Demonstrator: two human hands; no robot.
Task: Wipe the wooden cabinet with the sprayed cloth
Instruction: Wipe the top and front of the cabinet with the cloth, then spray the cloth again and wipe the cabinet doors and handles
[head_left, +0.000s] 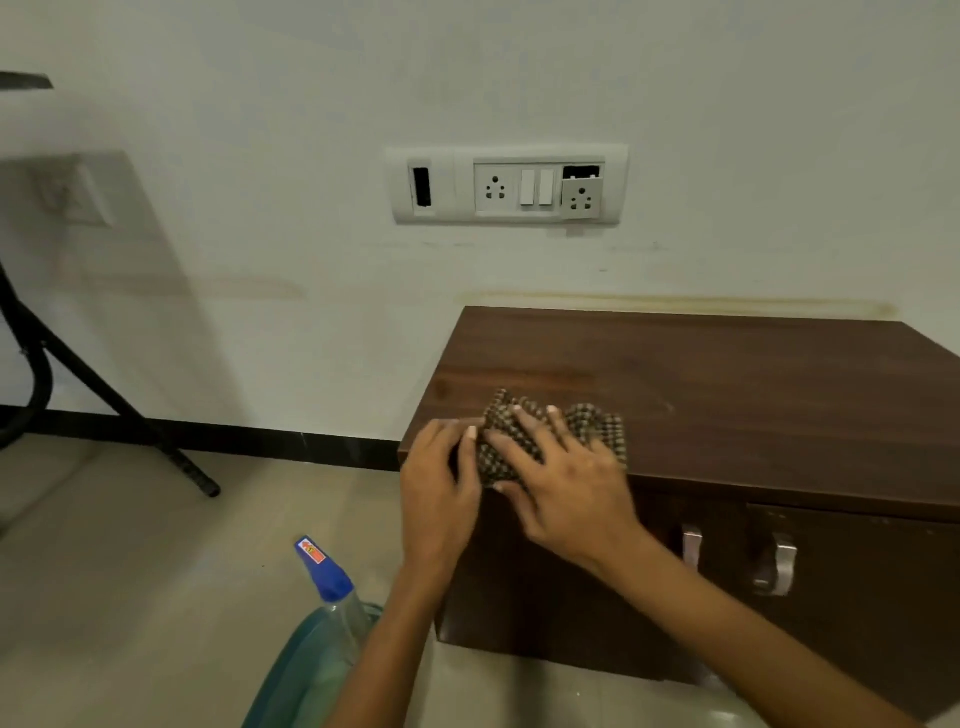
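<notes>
A low dark wooden cabinet (753, 395) stands against the wall, with two metal handles on its front. A checked brown cloth (597, 423) lies bunched on the front left part of its top. My right hand (566, 483) presses flat on the cloth with fingers spread. My left hand (441, 483) rests at the cabinet's front left corner, its fingertips holding the cloth's left edge.
A spray bottle (332, 587) with a blue nozzle stands in a teal tub (291, 670) on the floor left of the cabinet. Black stand legs (104, 395) cross the floor at far left. A switchboard (509, 187) is on the wall above.
</notes>
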